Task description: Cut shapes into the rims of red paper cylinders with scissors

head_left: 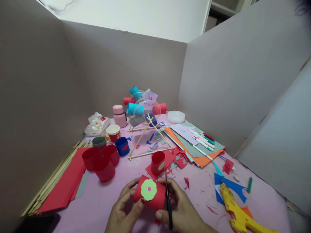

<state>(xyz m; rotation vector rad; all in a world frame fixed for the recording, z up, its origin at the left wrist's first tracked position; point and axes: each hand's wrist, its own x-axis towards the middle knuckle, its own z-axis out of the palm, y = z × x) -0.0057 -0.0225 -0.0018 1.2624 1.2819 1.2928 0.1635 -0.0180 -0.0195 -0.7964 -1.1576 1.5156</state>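
Grey panels (126, 64) stood on the left, back and right, and a white wall (136, 16) rose behind them. Between the panels spread a pink table (136, 171), littered with paper scraps (179, 161) around its middle.

Toward the back stood a wheel (147, 111) hung with blue and red tubes, on a frame of sticks (139, 142). Red sheets (65, 178) lay along the left edge; a stack of coloured paper (202, 160) lay to the right, with markers (201, 140) on top.

At the near edge, the left hand (125, 205) held a red tube (159, 195), fingers curled behind, thumb on its front. The right hand (182, 204), at the tube's right end, gripped black-handled scissors (168, 207), blades pointing away.

A yellow glue gun (229, 199) lay farther right. Red cups (104, 170) clustered left of the frame. Smallest was the green paper flower (145, 194) on the held tube's front, pink at its centre.
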